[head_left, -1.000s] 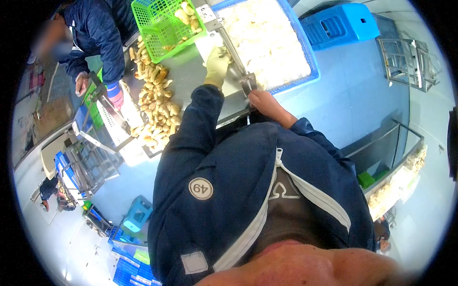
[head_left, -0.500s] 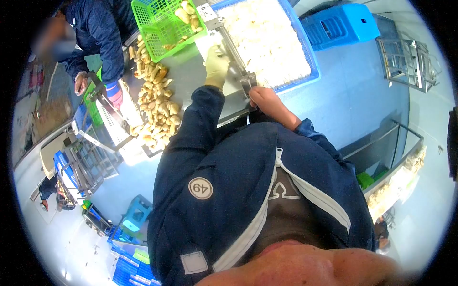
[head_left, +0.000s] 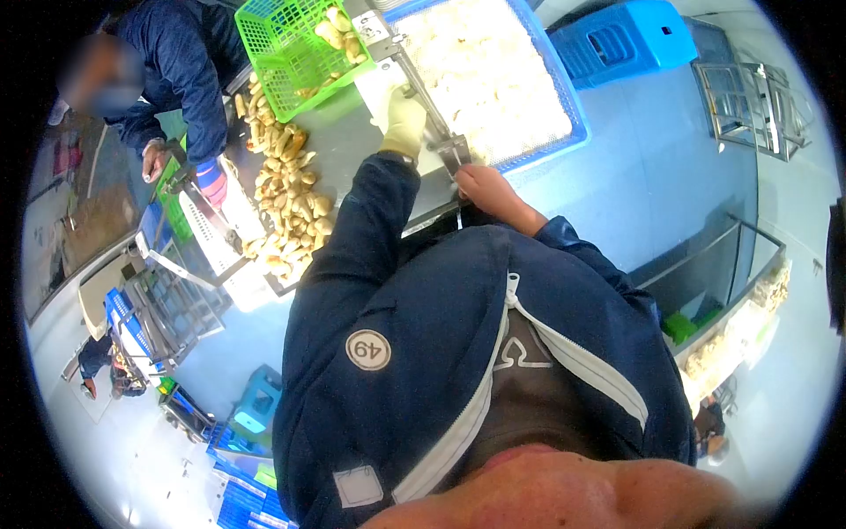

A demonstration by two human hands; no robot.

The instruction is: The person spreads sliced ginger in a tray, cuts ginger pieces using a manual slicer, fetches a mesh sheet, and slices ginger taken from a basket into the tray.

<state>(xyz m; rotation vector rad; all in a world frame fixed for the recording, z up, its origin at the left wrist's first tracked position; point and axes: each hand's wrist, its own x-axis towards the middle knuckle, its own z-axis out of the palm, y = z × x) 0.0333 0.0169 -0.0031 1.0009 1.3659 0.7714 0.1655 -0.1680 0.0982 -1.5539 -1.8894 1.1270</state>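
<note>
My left hand point(head_left: 404, 119), in a pale yellow glove, lies on the white board point(head_left: 374, 85) beside a long metal blade point(head_left: 423, 91); what its fingers hold, if anything, is hidden. My bare right hand point(head_left: 486, 189) is closed round the near end of the blade, at its handle. Past the blade, a blue basket point(head_left: 579, 132) holds a mass of pale slices point(head_left: 493, 79). Left of the board stands a green basket point(head_left: 280, 75) with a few yellowish-brown pieces. Below it, many such pieces point(head_left: 286, 167) are heaped on the metal table point(head_left: 339, 145).
A co-worker point(head_left: 181, 66) stands at the upper left, one gloved hand at a similar cutter point(head_left: 207, 212). A blue stool point(head_left: 621, 46) is at the upper right. Metal racks point(head_left: 753, 110) stand at the far right, and a framed table point(head_left: 731, 291) at the lower right.
The view has shifted slightly. My gloved left hand has turned a little on the board, and my right hand stays at the blade's handle with only a small movement.
</note>
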